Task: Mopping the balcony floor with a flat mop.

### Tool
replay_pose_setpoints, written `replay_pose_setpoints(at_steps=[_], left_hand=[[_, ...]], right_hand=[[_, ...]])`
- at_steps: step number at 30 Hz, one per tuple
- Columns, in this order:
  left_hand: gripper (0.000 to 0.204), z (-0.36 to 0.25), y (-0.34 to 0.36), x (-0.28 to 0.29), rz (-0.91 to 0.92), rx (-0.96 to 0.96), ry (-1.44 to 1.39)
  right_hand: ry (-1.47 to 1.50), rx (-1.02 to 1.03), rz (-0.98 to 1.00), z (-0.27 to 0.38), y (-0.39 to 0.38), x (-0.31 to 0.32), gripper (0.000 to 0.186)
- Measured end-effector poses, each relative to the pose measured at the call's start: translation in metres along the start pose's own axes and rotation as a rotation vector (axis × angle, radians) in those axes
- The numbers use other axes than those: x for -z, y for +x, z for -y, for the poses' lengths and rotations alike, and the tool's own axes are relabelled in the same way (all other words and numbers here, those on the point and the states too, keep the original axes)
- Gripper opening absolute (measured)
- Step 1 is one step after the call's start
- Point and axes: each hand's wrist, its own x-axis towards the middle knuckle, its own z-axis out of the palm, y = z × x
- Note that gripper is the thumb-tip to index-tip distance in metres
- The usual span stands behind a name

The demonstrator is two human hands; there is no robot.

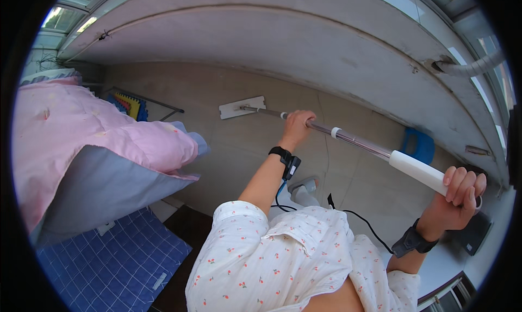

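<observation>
A flat mop [370, 145] slants across the view, its metal pole running from the white grip at the right to a white rectangular head [227, 110] lying on the tiled floor. My left hand [298, 126] is wrapped round the middle of the pole, between two white collars. Up at the handle's end, my right hand [461, 199] closes round the white grip, with a small hanging loop showing beside it. Both wrists wear dark bands; a blue and black cable trails from the left one.
A pink and grey quilt [109, 130] hangs at the left, above a blue checked cloth [117, 263]. Behind it are colourful foam mats [129, 106] and a metal frame leg [163, 104]. A blue plastic stool or basin [417, 145] stands by the right wall [304, 45]. A thin cord crosses the floor.
</observation>
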Motion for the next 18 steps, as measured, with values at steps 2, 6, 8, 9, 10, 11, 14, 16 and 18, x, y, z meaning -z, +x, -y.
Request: replay_pose_setpoints(at_steps=[2, 6, 8, 9, 10, 11, 14, 16, 18], left_hand=[[0.012, 0.028, 0.028, 0.018, -0.013, -0.024, 0.023], [0.012, 0.066, 0.065, 0.052, -0.087, -0.017, 0.145], [0.012, 0.064, 0.063, 0.061, -0.084, -0.024, 0.132], [0.011, 0.057, 0.057, 0.064, -0.055, 0.0, 0.134], [0.011, 0.049, 0.051, 0.066, -0.077, -0.02, 0.127], [0.011, 0.037, 0.043, 0.065, -0.047, -0.015, 0.11], [0.012, -0.008, 0.013, 0.054, 0.004, -0.045, 0.044], [0.013, -0.037, -0.009, 0.04, 0.047, -0.05, -0.001], [0.013, -0.054, -0.02, 0.029, 0.084, -0.052, -0.045]], right_hand=[[0.01, -0.009, -0.027, -0.026, 0.006, -0.019, 0.016], [-0.03, -0.022, 0.007, -0.069, 0.016, -0.04, 0.016], [-0.04, -0.036, 0.058, -0.072, 0.02, -0.039, 0.015], [-0.04, -0.047, 0.038, -0.066, 0.021, -0.036, 0.016], [0.002, -0.014, 0.056, -0.056, 0.022, -0.033, 0.016], [-0.003, 0.005, 0.075, -0.041, 0.022, -0.029, 0.017], [-0.103, 0.031, 0.173, 0.015, 0.02, -0.015, 0.021], [-0.189, 0.083, 0.25, 0.05, 0.012, -0.007, 0.023], [-0.127, 0.14, 0.125, 0.068, 0.004, 0.002, 0.024]])
